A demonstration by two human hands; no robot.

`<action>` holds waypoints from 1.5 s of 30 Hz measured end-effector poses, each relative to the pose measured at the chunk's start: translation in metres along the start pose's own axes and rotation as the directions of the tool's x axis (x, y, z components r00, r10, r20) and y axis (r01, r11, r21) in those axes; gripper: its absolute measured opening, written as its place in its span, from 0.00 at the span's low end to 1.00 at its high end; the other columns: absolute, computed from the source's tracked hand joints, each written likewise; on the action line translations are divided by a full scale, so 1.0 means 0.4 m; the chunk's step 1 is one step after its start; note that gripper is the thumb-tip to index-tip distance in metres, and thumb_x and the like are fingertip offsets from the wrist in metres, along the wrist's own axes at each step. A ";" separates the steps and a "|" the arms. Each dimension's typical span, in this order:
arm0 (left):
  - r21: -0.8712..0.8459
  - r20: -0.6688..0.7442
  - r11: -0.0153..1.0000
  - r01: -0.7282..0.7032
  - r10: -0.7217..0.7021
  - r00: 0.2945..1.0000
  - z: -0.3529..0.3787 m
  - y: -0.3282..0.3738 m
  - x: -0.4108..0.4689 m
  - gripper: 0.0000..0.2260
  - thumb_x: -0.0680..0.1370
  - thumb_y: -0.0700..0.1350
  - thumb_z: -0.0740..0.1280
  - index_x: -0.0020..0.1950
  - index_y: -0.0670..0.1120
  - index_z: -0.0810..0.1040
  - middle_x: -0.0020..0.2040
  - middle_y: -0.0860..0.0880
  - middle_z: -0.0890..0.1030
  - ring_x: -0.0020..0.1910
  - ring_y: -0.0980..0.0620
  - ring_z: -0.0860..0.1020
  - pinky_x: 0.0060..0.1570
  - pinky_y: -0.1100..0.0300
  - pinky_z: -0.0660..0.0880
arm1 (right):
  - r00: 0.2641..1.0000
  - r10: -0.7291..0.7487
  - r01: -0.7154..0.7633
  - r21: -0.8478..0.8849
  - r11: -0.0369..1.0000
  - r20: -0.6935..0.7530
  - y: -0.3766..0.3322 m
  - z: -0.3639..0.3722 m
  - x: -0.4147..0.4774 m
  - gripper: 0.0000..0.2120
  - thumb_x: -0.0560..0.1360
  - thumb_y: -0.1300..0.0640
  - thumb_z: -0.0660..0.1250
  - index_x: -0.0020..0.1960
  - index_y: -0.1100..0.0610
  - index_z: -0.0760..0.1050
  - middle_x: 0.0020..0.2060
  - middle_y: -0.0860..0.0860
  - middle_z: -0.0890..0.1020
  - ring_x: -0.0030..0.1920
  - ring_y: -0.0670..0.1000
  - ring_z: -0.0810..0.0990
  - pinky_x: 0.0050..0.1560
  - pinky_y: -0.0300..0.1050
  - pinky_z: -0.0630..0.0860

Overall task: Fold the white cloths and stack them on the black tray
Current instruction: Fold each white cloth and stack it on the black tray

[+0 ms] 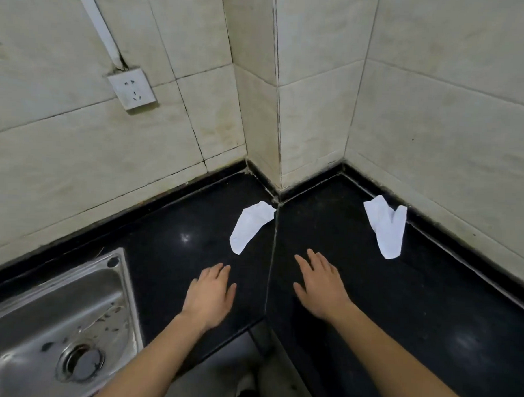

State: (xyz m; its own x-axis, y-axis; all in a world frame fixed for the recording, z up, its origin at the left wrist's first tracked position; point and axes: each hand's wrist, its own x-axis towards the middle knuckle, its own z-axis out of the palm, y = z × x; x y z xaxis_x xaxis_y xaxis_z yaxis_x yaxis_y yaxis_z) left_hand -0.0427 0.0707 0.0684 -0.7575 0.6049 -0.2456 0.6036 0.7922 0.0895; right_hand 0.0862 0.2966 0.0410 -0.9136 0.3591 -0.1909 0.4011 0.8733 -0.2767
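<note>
our left hand (pixel 210 298) and right hand (pixel 321 286) lie flat at centre frame on the black worktop (pixel 430 295), fingers spread and empty; two white cloths (pixel 250 226) (pixel 385 227) lie above them.

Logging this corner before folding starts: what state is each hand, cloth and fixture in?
Left hand: open, flat, empty.
Right hand: open, flat, empty.
Left cloth: loose on the counter, untouched.
Right cloth: crumpled by the wall, untouched.
Sink: no water visible, drain uncovered.
Socket: nothing plugged in.
</note>
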 end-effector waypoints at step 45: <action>-0.190 -0.688 0.922 -0.337 0.120 0.716 -0.180 -0.135 0.349 0.12 0.77 0.48 0.61 0.47 0.46 0.83 0.40 0.50 0.82 0.42 0.49 0.75 0.40 0.53 0.72 | 0.967 -0.136 0.168 0.138 0.976 -0.215 -0.054 -0.161 0.222 0.13 0.82 0.45 0.60 0.60 0.50 0.77 0.52 0.47 0.80 0.51 0.50 0.80 0.51 0.47 0.76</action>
State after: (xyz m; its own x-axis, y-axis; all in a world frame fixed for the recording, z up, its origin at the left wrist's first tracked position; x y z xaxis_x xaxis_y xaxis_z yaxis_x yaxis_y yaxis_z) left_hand -0.1988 0.1182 0.0987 -0.6408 0.5831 0.4993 0.7647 0.5422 0.3483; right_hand -0.0079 0.3310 0.0904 -0.9526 0.2991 0.0551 0.2472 0.8672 -0.4323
